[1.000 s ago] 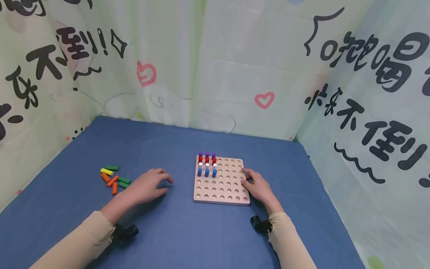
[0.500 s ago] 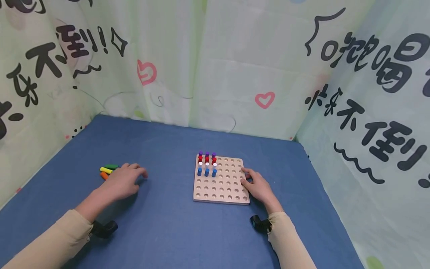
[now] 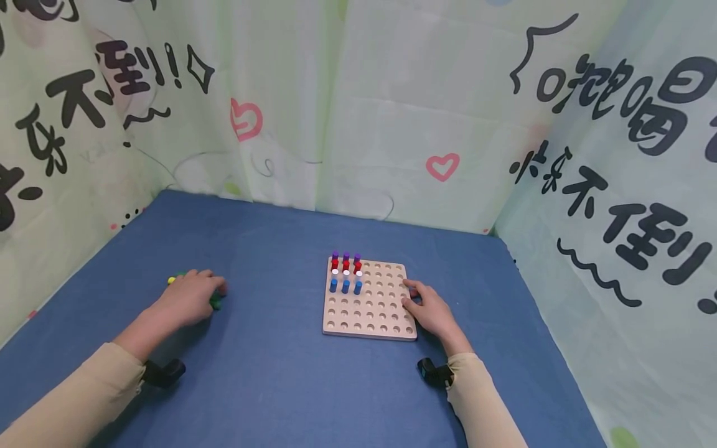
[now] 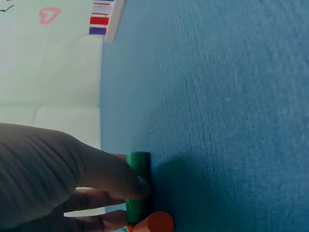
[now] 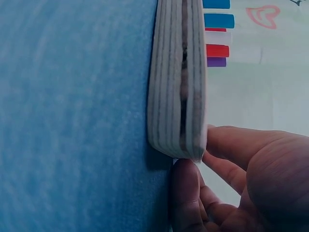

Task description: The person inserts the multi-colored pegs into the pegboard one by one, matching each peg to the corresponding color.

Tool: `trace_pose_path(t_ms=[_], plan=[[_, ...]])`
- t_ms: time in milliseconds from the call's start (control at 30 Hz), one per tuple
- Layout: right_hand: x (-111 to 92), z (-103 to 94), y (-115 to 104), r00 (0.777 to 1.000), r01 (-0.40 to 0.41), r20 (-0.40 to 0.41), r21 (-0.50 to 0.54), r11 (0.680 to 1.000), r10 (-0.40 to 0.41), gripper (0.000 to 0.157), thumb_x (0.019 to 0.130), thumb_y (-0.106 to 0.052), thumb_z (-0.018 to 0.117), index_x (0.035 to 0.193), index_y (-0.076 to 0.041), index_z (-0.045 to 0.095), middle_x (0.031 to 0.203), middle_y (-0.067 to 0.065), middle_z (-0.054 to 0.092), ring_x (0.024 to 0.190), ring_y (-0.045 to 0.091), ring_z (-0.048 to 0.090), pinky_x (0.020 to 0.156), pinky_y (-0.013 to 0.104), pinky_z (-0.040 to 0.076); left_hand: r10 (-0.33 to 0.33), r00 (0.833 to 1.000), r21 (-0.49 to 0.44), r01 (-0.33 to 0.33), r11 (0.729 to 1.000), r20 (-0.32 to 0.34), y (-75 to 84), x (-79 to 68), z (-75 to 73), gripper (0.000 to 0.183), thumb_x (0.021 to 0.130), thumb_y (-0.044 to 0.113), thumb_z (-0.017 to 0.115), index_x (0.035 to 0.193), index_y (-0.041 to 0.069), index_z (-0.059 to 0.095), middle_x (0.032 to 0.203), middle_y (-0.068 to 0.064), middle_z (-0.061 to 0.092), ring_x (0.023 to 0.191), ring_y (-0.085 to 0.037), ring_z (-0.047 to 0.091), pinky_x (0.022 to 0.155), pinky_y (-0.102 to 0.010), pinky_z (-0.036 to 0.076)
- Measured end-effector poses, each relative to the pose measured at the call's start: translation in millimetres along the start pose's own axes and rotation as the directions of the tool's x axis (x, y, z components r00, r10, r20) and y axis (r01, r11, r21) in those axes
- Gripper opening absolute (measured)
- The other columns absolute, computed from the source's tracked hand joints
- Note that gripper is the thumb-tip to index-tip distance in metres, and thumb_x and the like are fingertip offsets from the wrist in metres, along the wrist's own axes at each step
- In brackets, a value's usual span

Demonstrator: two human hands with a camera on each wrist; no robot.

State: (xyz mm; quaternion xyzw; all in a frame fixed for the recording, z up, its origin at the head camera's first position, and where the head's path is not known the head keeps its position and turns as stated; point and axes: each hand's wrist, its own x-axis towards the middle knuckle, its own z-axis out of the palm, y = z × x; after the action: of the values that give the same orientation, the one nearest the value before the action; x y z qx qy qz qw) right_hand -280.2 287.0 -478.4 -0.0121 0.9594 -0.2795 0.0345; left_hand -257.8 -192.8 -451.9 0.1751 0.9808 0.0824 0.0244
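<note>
My left hand (image 3: pixel 189 300) is down over the loose pegs at the left of the table. In the left wrist view its thumb and fingers pinch a green peg (image 4: pixel 137 165) lying on the cloth, beside an orange peg (image 4: pixel 160 222). The hand hides most of the pile; a yellow peg (image 3: pixel 171 280) peeks out past it. My right hand (image 3: pixel 431 311) holds the right edge of a wooden pegboard (image 3: pixel 370 316), thumb and finger at the rim. Purple, red, white and blue pegs (image 3: pixel 345 287) stand in rows at the board's left side.
A blue cloth (image 3: pixel 269 386) covers the table. Pale curtains (image 3: pixel 392 118) with black lettering and pink hearts close in the back and both sides. A black wrist camera (image 3: pixel 164 373) sits at the left cuff, another (image 3: pixel 434 373) at the right.
My left hand has moved left from beside the board to the loose pegs and now pinches a green one. The right hand and the board have stayed in place.
</note>
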Motion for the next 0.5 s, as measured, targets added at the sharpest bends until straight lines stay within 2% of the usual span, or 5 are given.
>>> trace_pose_path(t_ms=[233,400,500], plan=[[-1,0.2,-1,1.0,-0.001,0.002,0.0,1.0,0.001,0.052,0.104,-0.022,0.061,0.153,-0.01,0.049,0.129,0.018,0.058,0.094,0.026,0.057,0.082,0.044,0.044,-0.026,1.0,-0.077,0.025,0.997,-0.004,-0.4,6.1,0.8,0.021,0.085,0.002,0.077,0.103,0.006,0.067,0.095,-0.012,0.063,0.082,-0.029,0.06,0.069,-0.044,0.052],[-1,-0.5,-2,1.0,-0.003,-0.002,-0.004,1.0,0.003,0.052,0.104,-0.022,0.061,0.153,-0.01,0.049,0.129,0.018,0.059,0.095,0.027,0.057,0.084,0.046,0.045,-0.048,0.999,-0.147,0.046,0.988,-0.012,1.2,9.8,0.8,0.017,0.088,0.005,0.079,0.095,0.008,0.064,0.091,-0.008,0.06,0.077,-0.021,0.058,0.067,-0.04,0.051],[-1,-0.7,-2,1.0,-0.005,-0.002,-0.006,1.0,0.005,0.052,0.104,-0.022,0.061,0.153,-0.01,0.049,0.128,0.018,0.059,0.095,0.026,0.057,0.084,0.045,0.045,-0.049,0.998,-0.177,0.042,0.983,-0.038,4.9,11.7,-0.6,0.017,0.089,0.006,0.079,0.092,0.01,0.064,0.088,-0.005,0.059,0.076,-0.019,0.057,0.067,-0.039,0.05]])
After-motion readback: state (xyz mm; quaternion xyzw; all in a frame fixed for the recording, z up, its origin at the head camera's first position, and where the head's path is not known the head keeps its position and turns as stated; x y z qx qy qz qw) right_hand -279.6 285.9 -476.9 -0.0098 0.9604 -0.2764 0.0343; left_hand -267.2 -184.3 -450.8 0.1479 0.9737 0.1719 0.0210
